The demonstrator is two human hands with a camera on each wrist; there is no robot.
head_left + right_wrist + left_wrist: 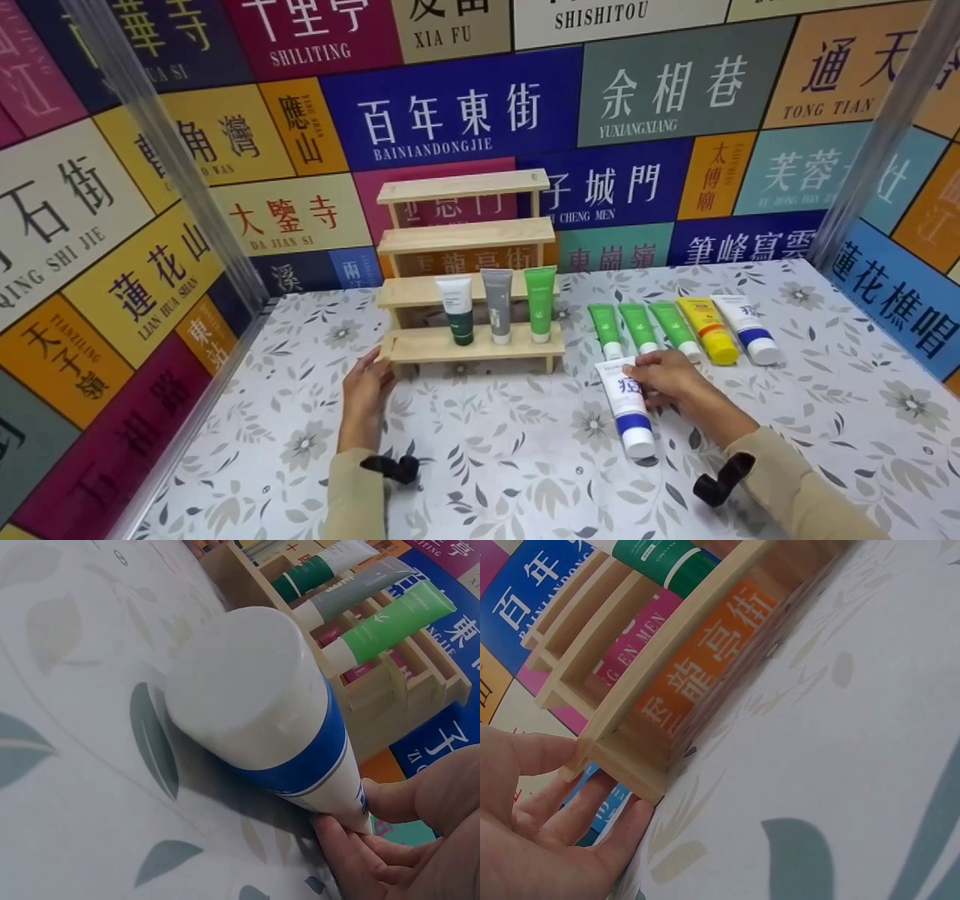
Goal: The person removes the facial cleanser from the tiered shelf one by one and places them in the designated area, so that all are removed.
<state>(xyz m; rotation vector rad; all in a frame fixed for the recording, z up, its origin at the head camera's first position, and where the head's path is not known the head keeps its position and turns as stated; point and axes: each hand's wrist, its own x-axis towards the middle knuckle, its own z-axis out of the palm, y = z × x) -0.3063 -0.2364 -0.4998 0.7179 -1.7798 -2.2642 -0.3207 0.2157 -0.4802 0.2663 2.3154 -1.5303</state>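
Observation:
My right hand (667, 381) pinches a white squeeze tube (628, 405) with a blue band near its crimped end, between thumb and fingers. The tube's white cap points toward me, low over the cloth; its cap looms large in the right wrist view. At the left end of a stepped wooden display rack (469, 346), my left hand (367, 382) grips the lowest shelf, thumb on the edge and fingers around its end piece (630, 772). On that shelf stand a white and dark green tube (457, 311), a grey tube (498, 307) and a bright green tube (540, 304), caps down.
Right of the rack lie several tubes in a row: green ones (638, 328), a yellow one (708, 330) and another white and blue one (748, 330). Leaf-patterned cloth (480, 442) covers the table. Behind rises a colourful sign-covered wall (457, 105), with clear corner strips.

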